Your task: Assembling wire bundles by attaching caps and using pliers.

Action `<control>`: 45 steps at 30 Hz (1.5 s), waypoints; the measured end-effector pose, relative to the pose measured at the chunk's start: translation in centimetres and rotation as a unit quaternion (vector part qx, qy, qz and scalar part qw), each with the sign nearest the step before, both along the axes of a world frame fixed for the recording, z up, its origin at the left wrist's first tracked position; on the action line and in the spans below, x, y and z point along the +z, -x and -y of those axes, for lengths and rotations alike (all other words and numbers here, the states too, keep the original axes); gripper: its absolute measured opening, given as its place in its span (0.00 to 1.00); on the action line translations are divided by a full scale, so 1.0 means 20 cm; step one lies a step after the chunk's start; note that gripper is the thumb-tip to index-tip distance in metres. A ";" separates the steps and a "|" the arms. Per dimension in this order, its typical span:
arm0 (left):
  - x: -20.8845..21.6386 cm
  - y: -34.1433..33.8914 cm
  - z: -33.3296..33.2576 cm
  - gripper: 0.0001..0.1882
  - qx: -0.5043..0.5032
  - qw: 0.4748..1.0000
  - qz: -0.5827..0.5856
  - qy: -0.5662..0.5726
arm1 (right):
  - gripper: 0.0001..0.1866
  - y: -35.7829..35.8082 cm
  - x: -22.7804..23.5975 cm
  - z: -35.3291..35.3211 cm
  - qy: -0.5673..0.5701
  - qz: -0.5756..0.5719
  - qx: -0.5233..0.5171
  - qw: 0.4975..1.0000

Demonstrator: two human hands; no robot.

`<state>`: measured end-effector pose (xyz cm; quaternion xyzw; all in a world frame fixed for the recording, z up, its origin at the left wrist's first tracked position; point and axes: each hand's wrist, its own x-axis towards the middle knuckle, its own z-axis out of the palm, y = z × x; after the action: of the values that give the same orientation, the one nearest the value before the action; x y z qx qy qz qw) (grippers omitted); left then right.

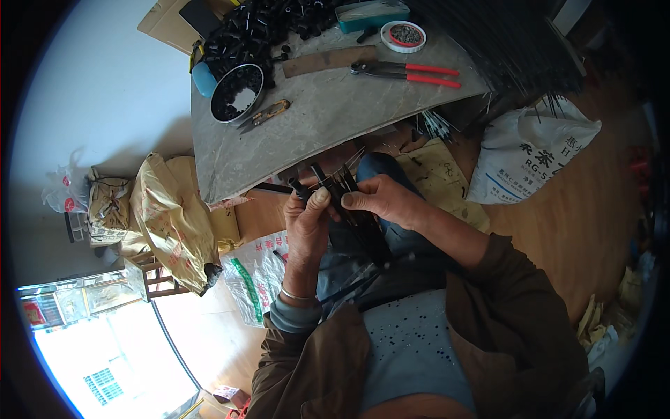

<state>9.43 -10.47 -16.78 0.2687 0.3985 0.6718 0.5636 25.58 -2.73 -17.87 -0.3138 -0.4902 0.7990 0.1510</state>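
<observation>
Just below the near table edge, both my hands are closed around a dark bundle of thin rods (368, 241) that looks like a folded umbrella frame. It slants down across my lap. My left hand (306, 222) grips its upper end, thumb up on it. A black plastic piece with a rounded head (299, 187) sticks up from the left fingers, beside a short black tube (319, 172). The right hand (380, 198) comes from the other side, its thumb pressed on the rods. The fingers beneath are partly hidden.
On the grey table (314, 129) lie red-handled cutters (408, 72), small scissors (266, 115), a bowl of black parts (221, 105), a flat strip (328, 61) and a dish of small metal pieces (405, 35). Black parts (279, 28) and long rods (488, 42) lie behind. A white sack (523, 157) stands right.
</observation>
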 end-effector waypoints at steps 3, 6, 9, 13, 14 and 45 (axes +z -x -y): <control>0.00 0.01 0.01 0.14 -0.012 1.000 0.018 0.001 | 0.21 0.01 0.04 0.02 -0.030 -0.012 -0.008 0.999; 0.01 0.01 0.02 0.14 -0.017 1.000 0.021 0.001 | 0.20 0.02 0.02 0.03 -0.049 -0.005 -0.006 0.999; -0.01 0.01 0.01 0.14 -0.001 1.000 0.010 0.001 | 0.17 0.05 -0.01 0.07 -0.099 -0.018 -0.037 0.994; 0.03 -0.03 0.01 0.13 0.037 0.998 -0.039 0.016 | 0.13 0.06 0.01 0.12 -0.251 0.000 -0.115 0.961; 0.02 -0.04 0.01 0.13 0.038 0.998 -0.039 0.017 | 0.13 0.06 0.01 0.13 -0.250 0.000 -0.114 0.962; 0.03 -0.06 0.03 0.11 0.076 0.993 -0.075 0.040 | 0.12 0.03 0.10 0.11 -0.367 0.048 -0.095 0.924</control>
<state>10.66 -11.07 -16.10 0.2647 0.4856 0.6740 0.4898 24.88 -4.87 -15.89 -0.3194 -0.7237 0.5292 0.3070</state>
